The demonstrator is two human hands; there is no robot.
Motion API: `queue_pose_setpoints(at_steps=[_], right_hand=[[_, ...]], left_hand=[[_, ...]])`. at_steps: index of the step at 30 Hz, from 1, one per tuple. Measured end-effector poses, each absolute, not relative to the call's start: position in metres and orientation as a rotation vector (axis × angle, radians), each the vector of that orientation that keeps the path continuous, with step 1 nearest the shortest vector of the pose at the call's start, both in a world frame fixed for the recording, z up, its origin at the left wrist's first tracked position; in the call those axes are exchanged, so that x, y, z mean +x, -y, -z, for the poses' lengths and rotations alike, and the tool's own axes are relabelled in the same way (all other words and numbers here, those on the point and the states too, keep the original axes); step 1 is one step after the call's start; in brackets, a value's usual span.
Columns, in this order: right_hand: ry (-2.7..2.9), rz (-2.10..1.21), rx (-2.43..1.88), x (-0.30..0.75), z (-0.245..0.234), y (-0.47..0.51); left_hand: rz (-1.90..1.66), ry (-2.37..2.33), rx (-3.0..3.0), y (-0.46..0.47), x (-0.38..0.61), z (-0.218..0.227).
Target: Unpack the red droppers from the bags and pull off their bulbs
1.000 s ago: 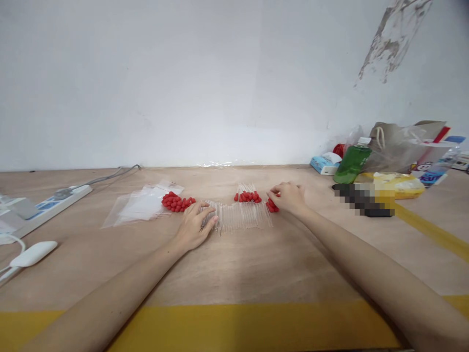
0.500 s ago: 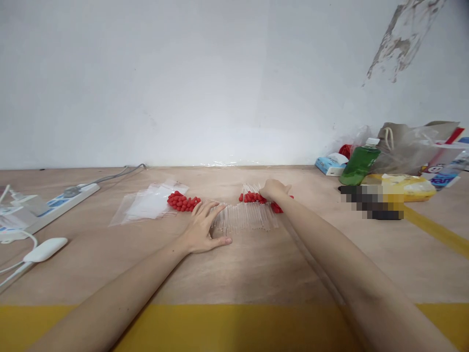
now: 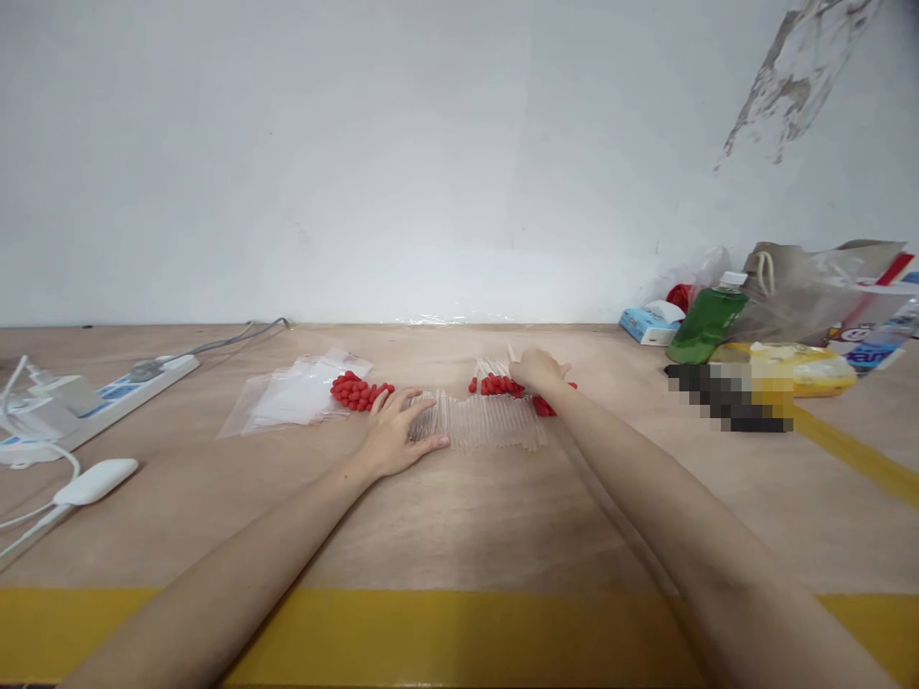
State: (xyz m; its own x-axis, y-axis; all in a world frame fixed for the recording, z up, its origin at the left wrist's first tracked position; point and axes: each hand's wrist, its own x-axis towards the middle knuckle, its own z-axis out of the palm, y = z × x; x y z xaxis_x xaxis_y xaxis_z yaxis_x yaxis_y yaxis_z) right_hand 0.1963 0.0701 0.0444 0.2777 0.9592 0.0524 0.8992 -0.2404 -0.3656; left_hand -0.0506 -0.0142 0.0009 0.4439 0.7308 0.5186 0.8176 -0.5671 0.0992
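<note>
A row of clear thin tubes lies on the wooden table in the middle. My left hand rests flat with fingers spread on the left end of that row. My right hand is closed in a pinch on one clear tube, raised slightly above a small heap of red caps. More red caps lie just under my right wrist. Another heap of red caps sits to the left of my left hand.
Clear plastic bags lie left of the caps. A white power strip and a white adapter sit at the far left. At the right stand a green bottle, a tissue pack, bags and a yellow packet.
My right hand moved left from the caps at the right end to the middle heap and pinched a tube. My left hand shifted slightly and lies flat on the tubes.
</note>
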Motion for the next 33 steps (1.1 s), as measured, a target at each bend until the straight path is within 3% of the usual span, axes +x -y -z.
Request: queue_pose_setpoints(at_steps=[6, 12, 16, 25, 33], right_hand=[[1.673, -0.159, -2.030, 0.209, -0.053, -0.049], [1.975, 0.232, -1.280, 0.230, -0.025, 0.014], [2.101, 0.442, -0.930, 0.227, -0.001, 0.044], [2.157, 0.488, -0.810, 0.212, 0.008, 0.047], [2.149, 0.486, -0.864, 0.225, 0.006, 0.050]], left_hand=[[0.933, 1.167, -2.560, 0.021, -0.055, -0.005], [1.204, 1.063, -2.424, 0.031, -0.040, -0.004], [1.069, 0.925, -2.495, 0.031, -0.025, -0.003], [0.873, 0.759, -2.597, 0.033, -0.006, 0.002], [0.961, 0.773, -2.572, 0.031, -0.021, 0.006]])
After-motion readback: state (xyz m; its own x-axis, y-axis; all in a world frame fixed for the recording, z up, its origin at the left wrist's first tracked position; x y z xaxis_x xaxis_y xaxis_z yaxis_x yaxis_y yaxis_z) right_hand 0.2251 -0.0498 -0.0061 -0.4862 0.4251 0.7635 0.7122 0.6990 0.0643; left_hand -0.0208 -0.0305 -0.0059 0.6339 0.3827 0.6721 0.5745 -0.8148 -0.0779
